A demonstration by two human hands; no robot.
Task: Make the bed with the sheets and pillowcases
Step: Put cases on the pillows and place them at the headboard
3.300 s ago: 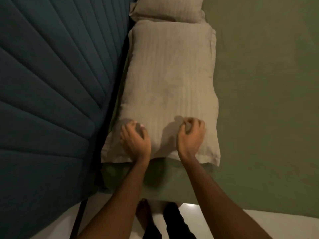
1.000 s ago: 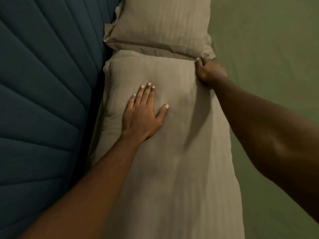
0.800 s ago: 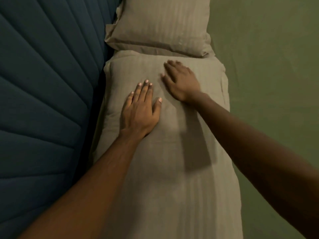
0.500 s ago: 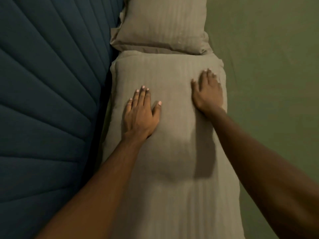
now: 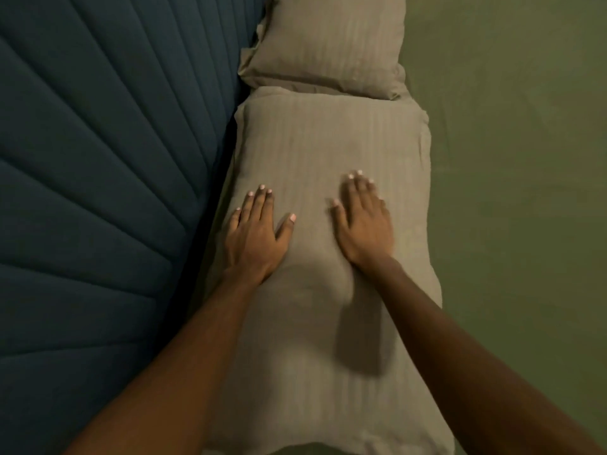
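A pillow in a beige striped pillowcase (image 5: pixel 328 142) lies lengthwise on the bed, right below me. My left hand (image 5: pixel 256 234) presses flat on its left half, fingers straight. My right hand (image 5: pixel 363 224) lies flat on its right half, fingers straight and slightly blurred. A second pillow (image 5: pixel 331 41) in the same beige case lies beyond the first, its near edge overlapping it. The green sheet (image 5: pixel 512 192) covers the mattress to the right, smooth with faint creases.
A dark blue padded headboard (image 5: pixel 98 192) with fanned stitched panels stands along the left, close against both pillows. A dark gap runs between the headboard and the near pillow.
My right hand has slid from the pillow's far right corner back toward me and now lies level with my left. My left hand has stayed flat on the pillow.
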